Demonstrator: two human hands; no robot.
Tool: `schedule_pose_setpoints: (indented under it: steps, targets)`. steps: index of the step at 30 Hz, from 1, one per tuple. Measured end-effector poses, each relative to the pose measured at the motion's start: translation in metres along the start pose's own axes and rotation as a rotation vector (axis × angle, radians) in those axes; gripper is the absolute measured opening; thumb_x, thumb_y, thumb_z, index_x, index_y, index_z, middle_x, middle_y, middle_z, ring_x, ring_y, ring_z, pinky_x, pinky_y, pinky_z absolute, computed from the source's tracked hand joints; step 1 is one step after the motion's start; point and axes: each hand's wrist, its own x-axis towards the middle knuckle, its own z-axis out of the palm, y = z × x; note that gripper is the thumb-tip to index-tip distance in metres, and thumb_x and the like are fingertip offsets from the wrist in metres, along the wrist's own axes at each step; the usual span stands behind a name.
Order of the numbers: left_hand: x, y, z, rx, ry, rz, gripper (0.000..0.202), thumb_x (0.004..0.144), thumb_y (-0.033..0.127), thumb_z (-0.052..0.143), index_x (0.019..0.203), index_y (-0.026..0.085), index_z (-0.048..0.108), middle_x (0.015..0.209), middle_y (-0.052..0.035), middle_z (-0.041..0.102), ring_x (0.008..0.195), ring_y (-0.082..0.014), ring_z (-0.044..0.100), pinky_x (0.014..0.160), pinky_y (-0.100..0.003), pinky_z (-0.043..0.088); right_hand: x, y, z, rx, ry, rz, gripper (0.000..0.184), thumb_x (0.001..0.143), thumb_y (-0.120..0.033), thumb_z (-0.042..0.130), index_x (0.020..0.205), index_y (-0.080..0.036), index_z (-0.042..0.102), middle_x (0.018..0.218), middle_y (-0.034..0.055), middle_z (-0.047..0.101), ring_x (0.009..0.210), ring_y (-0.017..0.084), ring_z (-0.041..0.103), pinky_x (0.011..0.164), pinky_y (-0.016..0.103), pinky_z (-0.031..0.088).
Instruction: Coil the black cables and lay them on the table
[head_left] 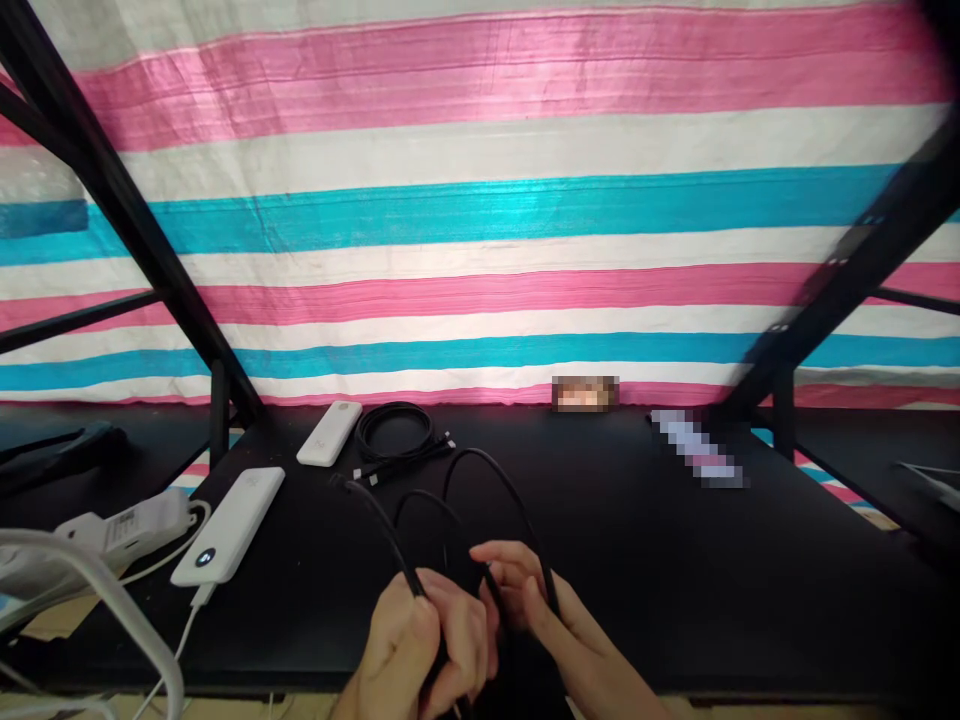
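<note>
Loops of a black cable (512,482) rise above the near part of the black table, between and over both hands. My left hand (431,640) is closed around the cable, its thumb pressing it against the curled fingers. My right hand (536,605) has its fingers bent around another stretch of the same cable, close beside the left. One cable end (352,485) points away to the left over the table. Behind it lies a second black cable (397,432), coiled, with its connector ends to the front and right.
Two white power banks (229,525) lie on the left, the nearer one with a white cable plugged in. A white power strip (112,530) sits at far left. Blurred-out items (697,445) lie at back right. Black frame bars (135,230) slant up before a striped sheet (487,220).
</note>
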Motion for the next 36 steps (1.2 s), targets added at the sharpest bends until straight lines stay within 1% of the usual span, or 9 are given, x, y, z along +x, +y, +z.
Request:
schedule_pose_setpoints:
  steps: [5, 9, 13, 18, 23, 27, 31, 35, 36]
  targets:
    - [-0.011, -0.005, -0.018, 0.120, 0.118, -0.055, 0.060, 0.089, 0.057, 0.037, 0.044, 0.019, 0.052, 0.035, 0.0010, 0.035, 0.037, -0.0112, 0.037, 0.044, -0.026, 0.031, 0.009, -0.006, -0.013, 0.012, 0.081, -0.089, 0.038, 0.095, -0.047, 0.039, 0.123, -0.024, 0.050, 0.079, 0.0000, 0.054, 0.042, 0.002, 0.032, 0.039, 0.017, 0.025]
    - [-0.006, -0.013, -0.023, 0.200, 0.102, -0.173, 0.051, 0.089, 0.057, 0.037, 0.083, 0.016, 0.067, 0.038, 0.0050, 0.040, 0.037, -0.0106, 0.040, 0.046, -0.023, 0.033, 0.006, -0.012, -0.013, -0.126, 0.144, -0.217, 0.048, 0.090, -0.051, 0.047, 0.128, -0.023, 0.051, 0.087, 0.0051, 0.062, 0.061, 0.010, 0.054, 0.054, 0.021, 0.044]
    - [0.014, -0.019, -0.022, 0.336, 0.059, -0.207, 0.060, 0.091, 0.054, 0.034, 0.048, 0.017, 0.057, 0.037, 0.0011, 0.043, 0.044, -0.0114, 0.045, 0.058, -0.024, 0.040, 0.008, -0.009, -0.003, -0.347, 0.118, -0.305, 0.069, 0.069, -0.048, 0.074, 0.131, -0.027, 0.052, 0.121, 0.0093, 0.061, 0.107, 0.025, 0.058, 0.090, 0.035, 0.049]
    - [0.019, -0.019, -0.029, 0.390, 0.093, -0.237, 0.066, 0.091, 0.054, 0.031, 0.038, 0.018, 0.048, 0.037, -0.0017, 0.046, 0.042, -0.0119, 0.048, 0.053, -0.024, 0.040, 0.023, -0.006, -0.001, -0.624, 0.148, -0.357, 0.029, 0.087, -0.026, 0.056, 0.114, -0.026, 0.066, 0.104, 0.0062, 0.069, 0.095, 0.021, 0.065, 0.090, 0.033, 0.049]
    - [-0.014, 0.001, -0.036, 0.601, 0.293, -0.159, 0.035, 0.078, 0.047, 0.060, 0.064, 0.017, 0.067, 0.041, 0.0013, 0.051, 0.040, -0.0118, 0.046, 0.045, -0.022, 0.035, 0.022, -0.011, -0.015, -0.474, 0.199, -0.364, 0.029, 0.088, -0.021, 0.054, 0.113, -0.027, 0.066, 0.101, 0.0043, 0.070, 0.092, 0.018, 0.066, 0.082, 0.026, 0.051]
    - [-0.021, 0.012, -0.044, 0.801, 0.617, 0.198, 0.032, 0.058, 0.034, 0.081, 0.084, 0.021, 0.068, 0.075, -0.0032, 0.066, 0.079, -0.0213, 0.062, 0.076, -0.029, 0.047, 0.015, -0.022, -0.017, -0.488, 0.231, -0.389, 0.026, 0.085, -0.023, 0.058, 0.109, -0.024, 0.068, 0.087, 0.0045, 0.071, 0.077, 0.017, 0.065, 0.073, 0.027, 0.051]
    - [-0.003, 0.001, -0.053, 0.883, 0.490, 0.174, 0.075, 0.046, 0.032, 0.086, 0.116, 0.026, 0.061, 0.124, -0.0101, 0.058, 0.118, -0.0319, 0.050, 0.101, -0.046, 0.037, 0.016, -0.028, -0.007, -0.563, 0.056, -0.490, 0.026, 0.088, -0.020, 0.054, 0.107, -0.026, 0.070, 0.080, 0.0034, 0.072, 0.073, 0.016, 0.060, 0.071, 0.028, 0.048]
    - [0.006, -0.011, -0.064, 0.834, 0.391, 0.068, 0.008, 0.063, 0.029, 0.074, 0.068, 0.024, 0.072, 0.080, -0.0060, 0.072, 0.090, -0.0276, 0.063, 0.093, -0.041, 0.044, 0.016, -0.021, -0.011, -0.523, 0.136, -0.540, 0.023, 0.088, -0.021, 0.056, 0.103, -0.026, 0.072, 0.076, 0.0034, 0.069, 0.070, 0.015, 0.058, 0.062, 0.025, 0.047]
    - [0.005, -0.013, -0.065, 0.825, 0.387, 0.048, 0.012, 0.065, 0.028, 0.072, 0.055, 0.022, 0.068, 0.066, -0.0049, 0.069, 0.077, -0.0252, 0.064, 0.085, -0.036, 0.047, 0.015, -0.019, -0.015, -0.495, 0.183, -0.550, 0.021, 0.086, -0.022, 0.058, 0.100, -0.026, 0.073, 0.073, 0.0031, 0.067, 0.067, 0.015, 0.058, 0.058, 0.025, 0.046]
